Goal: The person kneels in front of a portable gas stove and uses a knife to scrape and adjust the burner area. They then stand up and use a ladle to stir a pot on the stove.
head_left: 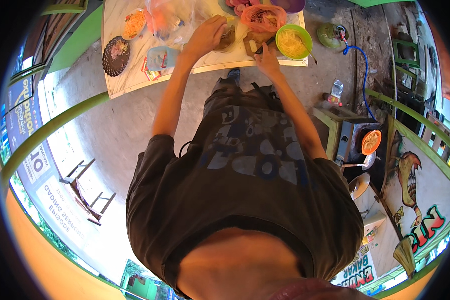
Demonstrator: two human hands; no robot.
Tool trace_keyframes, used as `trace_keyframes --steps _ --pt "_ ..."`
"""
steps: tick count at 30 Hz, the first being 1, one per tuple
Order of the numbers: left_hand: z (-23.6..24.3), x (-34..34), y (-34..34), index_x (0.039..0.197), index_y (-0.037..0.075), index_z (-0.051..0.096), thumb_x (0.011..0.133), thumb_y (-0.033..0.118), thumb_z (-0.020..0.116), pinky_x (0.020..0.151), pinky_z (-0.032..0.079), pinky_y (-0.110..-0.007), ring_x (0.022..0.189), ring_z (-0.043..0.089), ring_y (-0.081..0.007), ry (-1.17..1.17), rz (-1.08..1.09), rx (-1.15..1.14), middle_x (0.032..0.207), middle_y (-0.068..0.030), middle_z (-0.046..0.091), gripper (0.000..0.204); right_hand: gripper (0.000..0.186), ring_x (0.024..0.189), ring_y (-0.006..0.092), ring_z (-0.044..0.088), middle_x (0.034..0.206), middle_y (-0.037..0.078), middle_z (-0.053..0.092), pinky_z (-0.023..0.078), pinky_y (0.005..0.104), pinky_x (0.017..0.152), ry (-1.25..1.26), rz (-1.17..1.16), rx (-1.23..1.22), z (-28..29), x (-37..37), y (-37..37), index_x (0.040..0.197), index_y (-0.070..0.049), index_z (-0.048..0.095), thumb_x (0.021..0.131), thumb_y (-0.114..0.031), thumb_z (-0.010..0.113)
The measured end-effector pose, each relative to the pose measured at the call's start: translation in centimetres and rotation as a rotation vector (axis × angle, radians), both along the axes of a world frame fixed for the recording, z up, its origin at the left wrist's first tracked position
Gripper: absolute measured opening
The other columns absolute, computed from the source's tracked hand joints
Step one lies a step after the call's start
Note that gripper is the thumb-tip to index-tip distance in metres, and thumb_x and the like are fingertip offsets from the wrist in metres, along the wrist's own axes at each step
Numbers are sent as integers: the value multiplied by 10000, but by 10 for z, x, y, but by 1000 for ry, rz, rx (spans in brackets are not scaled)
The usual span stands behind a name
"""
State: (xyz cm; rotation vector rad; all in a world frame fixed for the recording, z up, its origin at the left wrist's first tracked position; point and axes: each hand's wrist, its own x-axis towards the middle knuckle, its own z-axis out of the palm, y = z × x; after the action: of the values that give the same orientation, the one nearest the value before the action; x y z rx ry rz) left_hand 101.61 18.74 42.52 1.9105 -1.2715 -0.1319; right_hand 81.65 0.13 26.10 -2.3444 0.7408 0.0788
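Observation:
My left hand point(211, 34) reaches over the table with its fingers curled, next to a bag or bowl with brown contents point(227, 40). What those fingers hold, if anything, is hidden. My right hand point(268, 61) is closed on what looks like a dark knife point(269, 43), slanting over a brown cutting board point(257, 37). A small pale yellow piece point(253, 46) lies on the board beside the knife. Just right of it stands a lime-green bowl point(280, 52) filled with pale yellow shreds, a spoon handle point(313, 57) sticking out over the table's edge.
The marble-patterned table point(130, 85) also bears a dark woven basket point(116, 67), a plate of orange shreds point(134, 25), a blue-lidded container point(161, 58) and a red plastic bag point(265, 15). A green gas cylinder point(329, 36) with a blue hose stands right; a stove point(352, 137) is lower right.

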Motion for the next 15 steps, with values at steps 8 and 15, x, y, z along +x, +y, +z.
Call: trace_keyframes --steps 8,15 --pt "-4 6 -10 1021 -5 606 1032 196 594 788 510 -473 860 640 -419 82 62 81 924 -205 639 202 285 946 527 650 1192 298 525 562 593 809 -176 -72 -79 -44 -13 7 1154 -77 498 972 -165 700" --pt "-13 16 -11 1112 51 691 1033 256 641 780 550 -465 889 707 -394 137 99 55 970 -164 728 225 291 902 380 713 912 241 635 569 481 754 -139 -344 405 1 -35 30 1183 -44 487 928 -19 626"
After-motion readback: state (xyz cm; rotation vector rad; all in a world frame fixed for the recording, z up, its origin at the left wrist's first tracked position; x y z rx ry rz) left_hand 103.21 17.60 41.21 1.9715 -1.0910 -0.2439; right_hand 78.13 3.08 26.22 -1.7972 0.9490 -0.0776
